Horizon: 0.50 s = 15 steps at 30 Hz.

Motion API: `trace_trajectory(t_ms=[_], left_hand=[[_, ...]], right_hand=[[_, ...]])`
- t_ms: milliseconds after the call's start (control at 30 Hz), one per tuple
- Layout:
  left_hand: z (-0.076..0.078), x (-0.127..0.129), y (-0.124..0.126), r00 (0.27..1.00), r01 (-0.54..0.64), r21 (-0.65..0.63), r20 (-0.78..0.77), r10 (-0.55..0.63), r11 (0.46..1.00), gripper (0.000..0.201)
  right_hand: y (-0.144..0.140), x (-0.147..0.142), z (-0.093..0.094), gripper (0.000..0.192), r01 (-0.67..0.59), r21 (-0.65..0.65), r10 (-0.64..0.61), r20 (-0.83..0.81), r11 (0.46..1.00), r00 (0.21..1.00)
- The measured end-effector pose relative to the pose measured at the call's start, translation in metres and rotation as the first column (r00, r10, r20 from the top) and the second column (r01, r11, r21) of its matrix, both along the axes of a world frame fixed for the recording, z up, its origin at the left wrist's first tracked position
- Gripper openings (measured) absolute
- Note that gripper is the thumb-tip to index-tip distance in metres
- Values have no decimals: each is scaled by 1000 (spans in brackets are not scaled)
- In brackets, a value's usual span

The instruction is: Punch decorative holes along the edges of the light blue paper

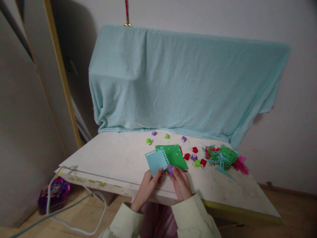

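My left hand (pixel 151 182) pinches the lower edge of a light blue paper sheet (pixel 157 161), which has a row of punched holes along its top and right edges. In my right hand (pixel 181 182) is a small purple paper punch (pixel 170 170), gripped at the sheet's lower right corner. Beneath the blue sheet lies a stack of coloured paper with a green sheet (pixel 175 156) on top. Around it are more small punches: green (pixel 148 141), purple (pixel 183 139) and red (pixel 194 149) ones among them.
A heap of punched paper scraps (pixel 223 158) lies on the right of the white table (pixel 111 155). A light blue cloth (pixel 185 82) hangs behind. White cable (pixel 74 228) and a purple package (pixel 54 193) are at lower left.
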<state>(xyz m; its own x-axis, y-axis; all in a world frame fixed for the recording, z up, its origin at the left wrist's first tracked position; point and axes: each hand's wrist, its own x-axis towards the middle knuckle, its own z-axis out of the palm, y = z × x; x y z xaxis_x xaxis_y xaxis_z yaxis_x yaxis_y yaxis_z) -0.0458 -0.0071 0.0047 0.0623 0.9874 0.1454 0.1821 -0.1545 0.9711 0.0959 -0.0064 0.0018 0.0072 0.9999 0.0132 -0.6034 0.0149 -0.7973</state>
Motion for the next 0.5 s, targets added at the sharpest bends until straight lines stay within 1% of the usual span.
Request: trace_trajectory(t_ms=[200, 367, 500], left_hand=[[0, -1, 1, 999, -6, 7, -40, 6, 1000, 38], [2, 0, 1, 1000, -14, 11, -19, 15, 1000, 39], [0, 1, 1, 1000, -14, -13, -15, 14, 1000, 38]], right_hand=[[0, 0, 1, 22, 62, 22, -62, -5, 998, 998], [0, 1, 1, 25, 46, 56, -48, 36, 997, 998], [-1, 2, 1, 32, 47, 57, -53, 101, 997, 993]])
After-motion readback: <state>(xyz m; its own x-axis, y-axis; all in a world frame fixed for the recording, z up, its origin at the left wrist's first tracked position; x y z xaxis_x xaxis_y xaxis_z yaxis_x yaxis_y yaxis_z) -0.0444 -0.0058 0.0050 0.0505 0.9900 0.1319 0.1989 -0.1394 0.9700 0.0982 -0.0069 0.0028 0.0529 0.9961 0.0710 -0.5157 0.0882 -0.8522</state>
